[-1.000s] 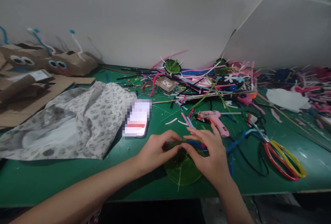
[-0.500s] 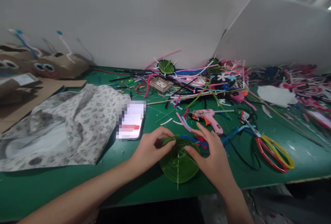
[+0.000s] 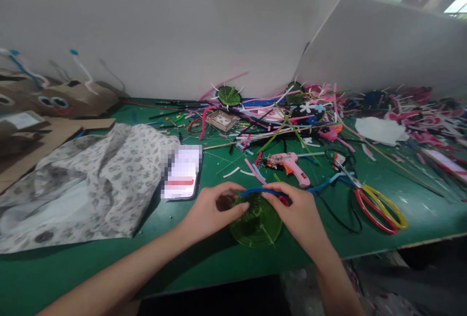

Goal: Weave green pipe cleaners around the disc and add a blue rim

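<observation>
- Green and see-through, the round disc point(image 3: 257, 226) lies flat on the green table point(image 3: 219, 257), close to the front edge, right between the two hands.
- The left hand point(image 3: 211, 211) pinches the disc's left rim with thumb and fingertips bent in – it grips the disc and one end of the blue fuzzy wire point(image 3: 260, 191).
- The right hand point(image 3: 301, 214) has its fingers curled onto the disc's top right rim, pressing the blue fuzzy wire along the curve.
- The wire looks springy. If one hand lets go too soon, I think it could pop off the rim and lose its curve.
- The disc looks thin and slippery. A hard squeeze could bend it or make it slide out toward the table edge, and it could fall off.
- The pink glue gun point(image 3: 292, 166) lies just behind the hands – I cannot tell if it is hot. A finger or the wire bumping its tip could be bad.
- The scissors point(image 3: 375, 201) with red and yellow handles lie near the right hand, with a black cord looping close by. A quick reach could snag the cord.
- The phone point(image 3: 181, 178) rests beside the flowery cloth point(image 3: 91, 184), near the left hand. An elbow push could shove it.
- Lots of loose wire bits point(image 3: 277, 121) pile up at the back. They could tangle with the blue one.
</observation>
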`<state>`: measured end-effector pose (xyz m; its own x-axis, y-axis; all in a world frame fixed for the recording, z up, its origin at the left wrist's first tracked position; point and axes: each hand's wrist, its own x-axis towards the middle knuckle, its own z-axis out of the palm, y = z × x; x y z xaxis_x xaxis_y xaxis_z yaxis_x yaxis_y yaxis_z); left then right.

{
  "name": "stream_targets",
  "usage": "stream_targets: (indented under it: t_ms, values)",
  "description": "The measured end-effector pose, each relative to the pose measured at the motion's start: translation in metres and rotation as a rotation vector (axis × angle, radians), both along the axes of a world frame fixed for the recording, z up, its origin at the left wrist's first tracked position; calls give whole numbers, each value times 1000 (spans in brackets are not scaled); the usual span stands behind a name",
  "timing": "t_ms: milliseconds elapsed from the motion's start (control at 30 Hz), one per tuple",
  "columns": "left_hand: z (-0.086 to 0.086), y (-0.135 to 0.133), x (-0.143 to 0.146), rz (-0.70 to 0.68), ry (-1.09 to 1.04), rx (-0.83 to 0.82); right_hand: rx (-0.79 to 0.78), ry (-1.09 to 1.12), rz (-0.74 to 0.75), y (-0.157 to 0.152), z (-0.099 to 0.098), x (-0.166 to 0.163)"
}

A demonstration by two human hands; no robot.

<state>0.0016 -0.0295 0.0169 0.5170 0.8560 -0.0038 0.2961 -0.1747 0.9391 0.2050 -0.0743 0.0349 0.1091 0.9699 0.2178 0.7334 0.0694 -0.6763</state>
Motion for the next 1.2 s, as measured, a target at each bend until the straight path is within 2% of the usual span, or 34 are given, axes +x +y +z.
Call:
stream_targets:
  t_ms: [167,300,467,533,700,867,1200]
  values:
    - [9,1,-2,-51,67,82,-21,-214,287,10,23,3]
    - [10,4,-5,-52,111,170,-7,-374,441,22,39,-4]
    - [7,11,-9,-45,126,259,-26,-555,675,42,44,-19]
    - [5,13,-10,-38,127,256,-30,-585,717,47,44,-23]
    - [2,16,-11,-60,136,253,-54,-593,626,47,47,-23]
    - [0,18,-13,-57,140,265,-34,-486,546,35,47,-6]
    - [-4,17,-11,-19,194,266,28,-217,338,8,15,4]
